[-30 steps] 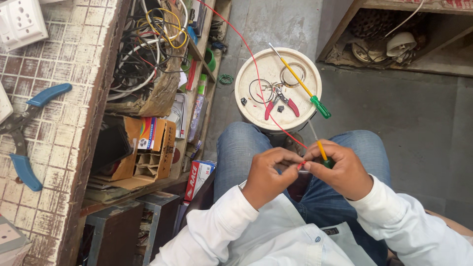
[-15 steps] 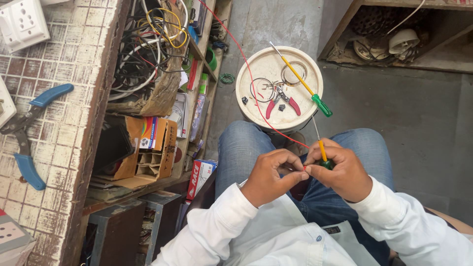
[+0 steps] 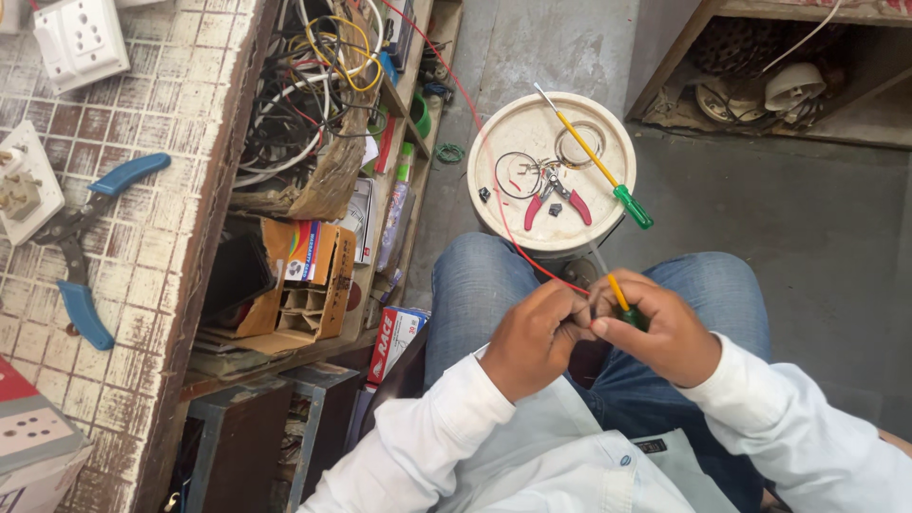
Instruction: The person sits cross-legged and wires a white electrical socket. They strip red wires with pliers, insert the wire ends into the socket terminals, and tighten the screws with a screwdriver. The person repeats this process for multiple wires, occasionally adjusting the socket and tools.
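Observation:
Both hands meet over my lap, above blue jeans. My left hand (image 3: 534,338) pinches the end of a thin red wire (image 3: 521,255) that runs up past the white bucket lid. My right hand (image 3: 663,328) grips a small screwdriver (image 3: 618,293) with a yellow shaft and green handle, its tip at the fingers of the left hand. What sits between the fingertips is hidden. On the white round lid (image 3: 503,128) lie a longer yellow-and-green screwdriver (image 3: 598,163), red-handled pliers (image 3: 555,194) and wire rings.
A tiled counter (image 3: 142,247) at left carries blue-handled pliers (image 3: 84,237) and white socket plates (image 3: 81,40). Beside it, shelves hold tangled cables (image 3: 304,85) and an orange cardboard box (image 3: 299,285). A wooden shelf (image 3: 779,76) with fittings stands at top right on the grey floor.
The hands stay together over the lap with only small finger movements; the short screwdriver has shifted slightly. Nothing was picked up or let go.

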